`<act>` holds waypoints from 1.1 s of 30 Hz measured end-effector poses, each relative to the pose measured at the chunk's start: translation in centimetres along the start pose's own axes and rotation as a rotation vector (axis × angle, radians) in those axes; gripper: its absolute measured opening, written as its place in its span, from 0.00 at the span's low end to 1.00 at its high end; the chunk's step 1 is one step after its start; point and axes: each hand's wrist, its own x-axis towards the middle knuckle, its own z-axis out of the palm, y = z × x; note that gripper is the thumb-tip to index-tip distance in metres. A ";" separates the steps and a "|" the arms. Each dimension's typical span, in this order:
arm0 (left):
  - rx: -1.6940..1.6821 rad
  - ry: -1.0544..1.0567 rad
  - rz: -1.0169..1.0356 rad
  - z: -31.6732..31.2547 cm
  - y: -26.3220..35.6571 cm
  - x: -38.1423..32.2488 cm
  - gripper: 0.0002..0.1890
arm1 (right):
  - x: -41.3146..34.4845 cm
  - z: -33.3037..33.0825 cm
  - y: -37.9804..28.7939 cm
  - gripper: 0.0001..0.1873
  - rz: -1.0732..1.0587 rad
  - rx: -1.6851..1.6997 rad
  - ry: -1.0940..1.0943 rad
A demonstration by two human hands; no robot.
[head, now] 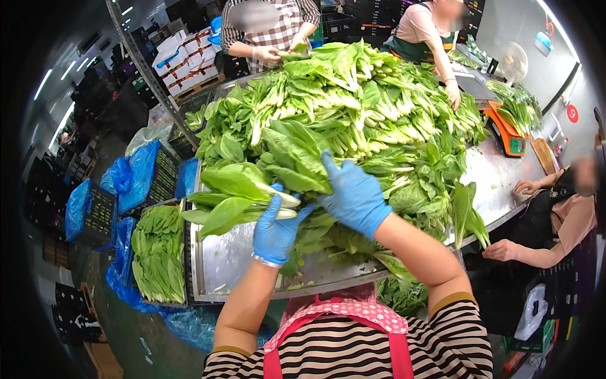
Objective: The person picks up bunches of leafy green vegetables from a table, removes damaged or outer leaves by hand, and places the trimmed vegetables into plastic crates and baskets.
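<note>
Both of my hands wear blue gloves above a metal worktable [236, 246]. My left hand [277, 227] is closed around the pale stems of a small bunch of leafy greens [232, 194], whose leaves point left. My right hand [352, 192] lies against a cluster of green leaves [298, 156] at the near side of the heap; its index finger is extended and its palm side is hidden, so its hold cannot be told. Beyond spreads a large heap of leafy greens [360, 99] with pale stems.
A crate of greens [158, 253] stands left of the table, near blue-lined crates [137, 177]. An orange scale [506, 130] holding greens sits at the right. Two co-workers are across the table. At the right edge another person's hand [502, 249] holds a leafy stalk.
</note>
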 end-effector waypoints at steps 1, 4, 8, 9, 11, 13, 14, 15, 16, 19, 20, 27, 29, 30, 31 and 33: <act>-0.020 0.013 -0.023 0.2 0.6 -0.5 0.15 | -0.7 0.6 -1.0 0.39 0.006 0.031 0.010; 0.054 0.060 0.012 -0.8 3.1 -2.5 0.21 | -2.6 2.1 -5.1 0.43 -0.037 0.120 0.024; 0.090 0.153 0.063 -4.0 6.8 -5.9 0.21 | -3.7 6.3 -10.2 0.42 -0.071 0.090 -0.030; 0.096 0.189 0.059 -5.5 7.5 -6.6 0.21 | -3.6 8.6 -10.9 0.41 -0.064 0.028 -0.037; 0.211 0.393 0.032 -9.6 8.4 -8.3 0.18 | -3.8 14.2 -11.9 0.41 -0.119 -0.033 -0.062; 0.272 0.695 0.031 -12.6 9.0 -10.3 0.15 | -4.0 17.5 -12.0 0.42 -0.214 -0.050 -0.091; 0.269 0.722 0.065 -13.6 9.3 -11.7 0.14 | -5.1 17.2 -12.3 0.40 -0.218 -0.102 -0.262; 0.264 0.739 0.090 -14.2 9.3 -12.6 0.12 | -5.3 17.1 -11.9 0.39 -0.246 0.022 -0.239; 0.265 0.774 0.097 -14.6 9.2 -13.5 0.13 | -5.6 17.0 -11.2 0.38 -0.278 0.144 -0.227; 0.269 0.815 0.151 -15.7 8.8 -15.7 0.14 | -6.3 16.7 -8.9 0.28 -0.205 0.517 -0.045; 0.273 0.817 0.172 -16.1 8.6 -16.1 0.14 | -6.4 16.7 -8.2 0.24 -0.106 0.559 -0.090; 0.295 0.607 0.197 -16.1 9.9 -8.9 0.13 | -3.6 17.7 -10.1 0.18 -0.095 0.490 -0.141; 0.308 0.566 0.236 -16.5 10.4 -7.0 0.10 | -3.3 16.9 -11.3 0.19 -0.117 0.413 -0.252; 0.317 0.576 0.212 -16.5 10.6 -6.7 0.11 | -2.8 17.4 -10.9 0.17 -0.099 0.362 -0.302; 0.325 0.586 0.190 -16.4 11.1 -6.7 0.11 | -2.6 17.6 -10.5 0.16 -0.016 0.495 -0.318; 0.476 0.685 0.119 -16.5 12.5 -8.0 0.11 | -2.1 17.8 -9.2 0.15 0.152 0.762 -0.342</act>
